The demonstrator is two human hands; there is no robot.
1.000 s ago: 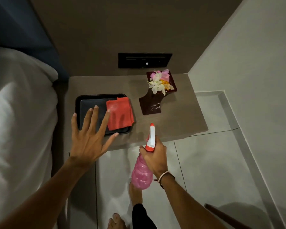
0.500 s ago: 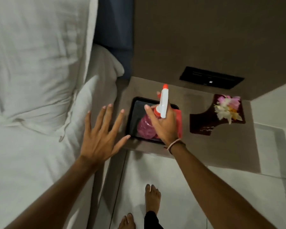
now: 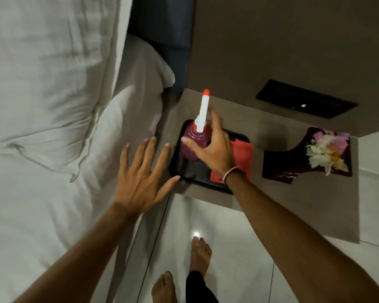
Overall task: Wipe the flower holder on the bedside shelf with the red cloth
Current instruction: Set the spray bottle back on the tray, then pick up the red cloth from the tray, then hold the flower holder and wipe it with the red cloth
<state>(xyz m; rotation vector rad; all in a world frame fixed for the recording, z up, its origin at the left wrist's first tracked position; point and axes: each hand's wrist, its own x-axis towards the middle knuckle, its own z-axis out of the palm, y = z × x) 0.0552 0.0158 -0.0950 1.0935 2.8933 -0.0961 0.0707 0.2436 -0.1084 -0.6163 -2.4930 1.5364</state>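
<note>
The dark brown flower holder (image 3: 280, 165) lies on the right of the bedside shelf (image 3: 269, 206), with white and pink flowers (image 3: 326, 149) at its far end. A red cloth (image 3: 242, 158) lies folded in a black tray (image 3: 190, 171) to its left, partly hidden by my right wrist. My right hand (image 3: 214, 149) is wrapped around a pink spray bottle (image 3: 193, 141) with a white nozzle, which stands upright on the tray's left part. My left hand (image 3: 140, 178) hovers spread and empty just left of the tray, over the shelf's edge.
A bed with a white pillow and sheet (image 3: 48, 106) fills the left side. A black wall panel (image 3: 304, 101) sits above the shelf. My bare feet (image 3: 199, 256) stand on the glossy tiled floor below the shelf.
My right hand carried the spray bottle from in front of the shelf onto the tray and set it upright. My left hand drew back left of the tray. The view swung left.
</note>
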